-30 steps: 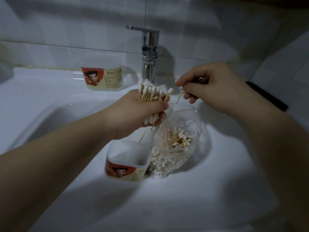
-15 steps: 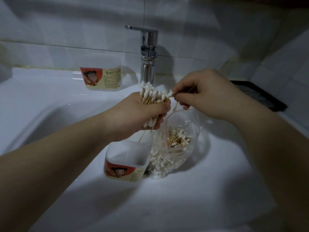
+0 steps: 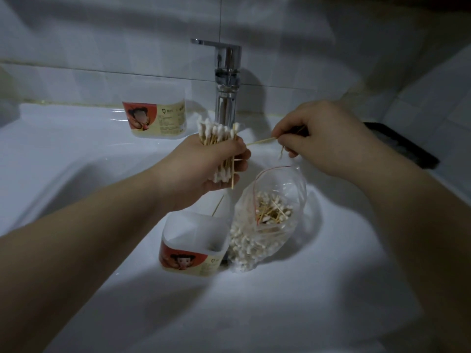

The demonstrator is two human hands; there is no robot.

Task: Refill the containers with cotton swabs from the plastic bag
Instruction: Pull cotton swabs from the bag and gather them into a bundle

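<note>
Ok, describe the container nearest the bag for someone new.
From the chrome faucet, come down into the white sink basin. Left of the clear plastic bag of cotton swabs stands an open container with a red cartoon label. Its twin sits on the ledge beside the faucet; this one is in the basin.

Swabs, bag, two containers, all placed relative to the plastic bag.
Plastic bag point(image 3: 270, 217): clear, red-edged mouth open, propped upright, swabs loose inside. Near container point(image 3: 195, 247): white tub, red-and-cream label, open, upright, against the bag's left side. Far container point(image 3: 155, 121): same label, well behind-left of the bag. Bundle of swabs point(image 3: 216, 135): wooden sticks, white tips up, above the bag in the left grip point(image 3: 204, 166). Single swab point(image 3: 261, 141): roughly level, above the bag, pinched by the right grip point(image 3: 323, 138).
</note>
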